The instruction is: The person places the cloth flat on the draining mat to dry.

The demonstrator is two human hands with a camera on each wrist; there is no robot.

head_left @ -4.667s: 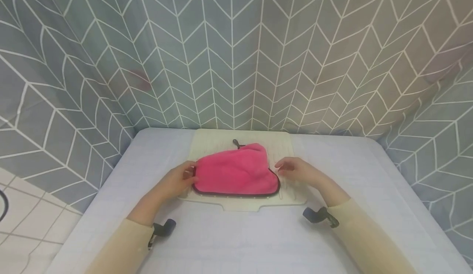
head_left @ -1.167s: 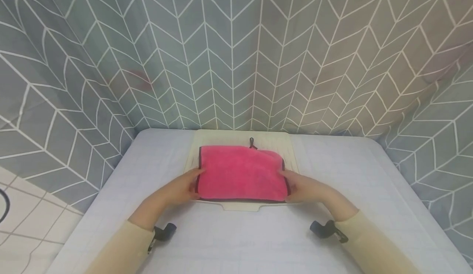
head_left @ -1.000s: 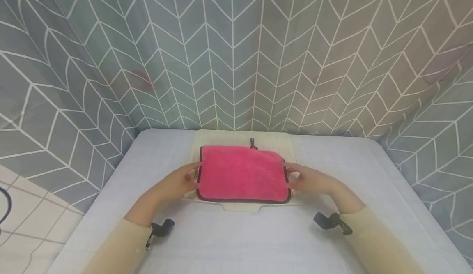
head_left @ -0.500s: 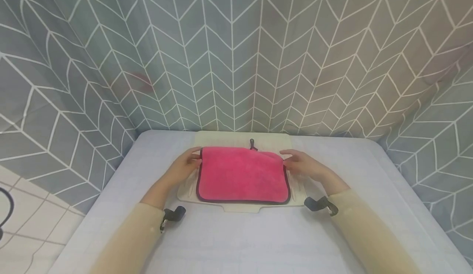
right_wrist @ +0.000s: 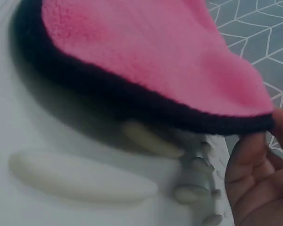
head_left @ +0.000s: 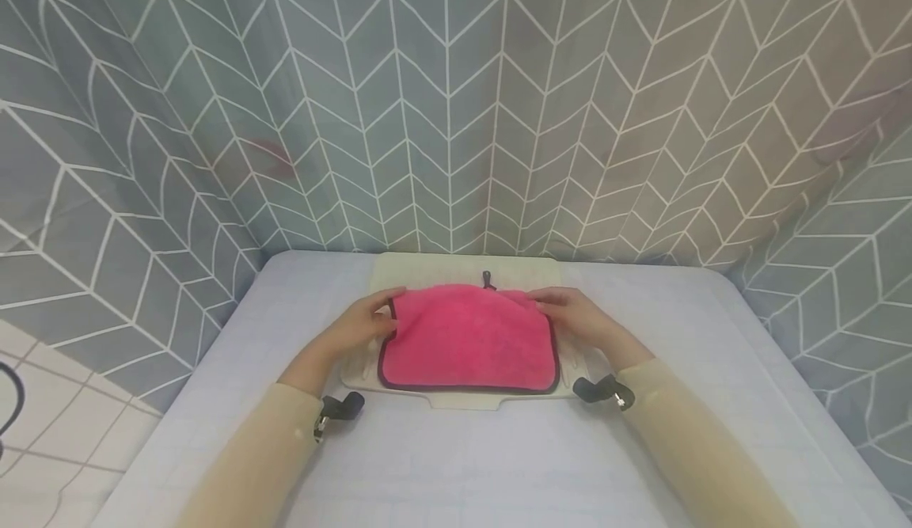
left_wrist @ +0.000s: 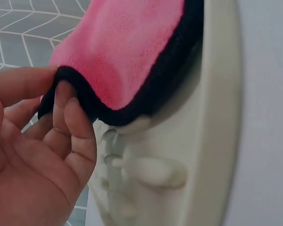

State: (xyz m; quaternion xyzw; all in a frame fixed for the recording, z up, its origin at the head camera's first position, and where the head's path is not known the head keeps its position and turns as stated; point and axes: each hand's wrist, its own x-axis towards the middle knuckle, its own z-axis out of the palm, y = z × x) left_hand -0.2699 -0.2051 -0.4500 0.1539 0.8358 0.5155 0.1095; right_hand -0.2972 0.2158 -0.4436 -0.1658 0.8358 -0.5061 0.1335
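Note:
A pink towel (head_left: 466,346) with dark edging lies across a cream plastic board (head_left: 466,403), a black loop (head_left: 488,278) showing at its far edge. My left hand (head_left: 359,326) pinches the towel's far left part; in the left wrist view, the thumb and fingers of that hand (left_wrist: 47,146) are bent round the dark border (left_wrist: 82,89). At the far right corner my right hand (head_left: 580,318) pinches too. In the right wrist view, the towel's edging (right_wrist: 198,120) rises off the board toward the fingers. The towel's far middle bulges up between my hands.
Raised oval ridges (right_wrist: 82,176) and small knobs stand on the board's surface. It rests on a table with a pale cloth (head_left: 463,465). A grey curtain with white chevrons (head_left: 456,116) closes off the back and sides. Floor tiles (head_left: 64,433) show at the left.
The skewed towel was straightened on the board between my hands. In the last half second both hands moved slightly inward at its far corners, and the far edge buckled upward.

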